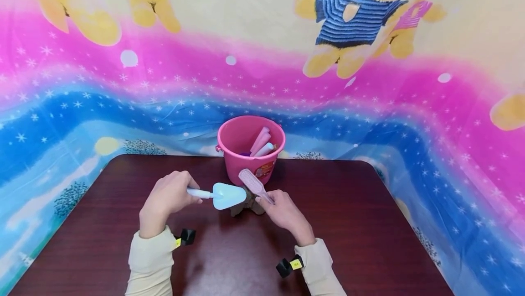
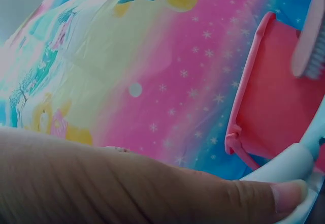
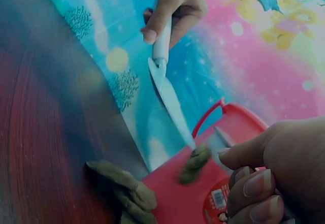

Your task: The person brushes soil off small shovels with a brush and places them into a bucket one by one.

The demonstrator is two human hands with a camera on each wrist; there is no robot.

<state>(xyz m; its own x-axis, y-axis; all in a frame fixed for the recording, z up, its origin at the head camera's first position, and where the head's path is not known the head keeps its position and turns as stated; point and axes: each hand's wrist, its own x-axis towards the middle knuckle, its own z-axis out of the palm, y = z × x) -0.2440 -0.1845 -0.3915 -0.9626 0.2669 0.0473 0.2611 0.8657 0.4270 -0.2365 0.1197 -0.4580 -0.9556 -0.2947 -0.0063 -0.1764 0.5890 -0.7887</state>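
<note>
My left hand (image 1: 170, 195) grips the handle of a light blue toy trowel (image 1: 228, 195), its blade pointing right. My right hand (image 1: 283, 209) holds a pink brush (image 1: 253, 183) by the handle; its pale bristles show in the left wrist view. The two tools come close together, with the trowel's tip just below the brush. A crumpled brown-olive piece (image 1: 256, 205), cloth-like, lies on the table under them. In the right wrist view a smaller, blurred olive piece (image 3: 194, 165) hangs by the trowel's tip near my right fingers; I cannot tell what bears it.
A pink bucket (image 1: 234, 138) stands upright just behind the tools, with several pink and light blue handles inside. The dark reddish-brown table (image 1: 348, 223) reaches back to a printed cloth backdrop (image 1: 205, 77) with bears and snowflakes. A black wrist camera sits at each cuff.
</note>
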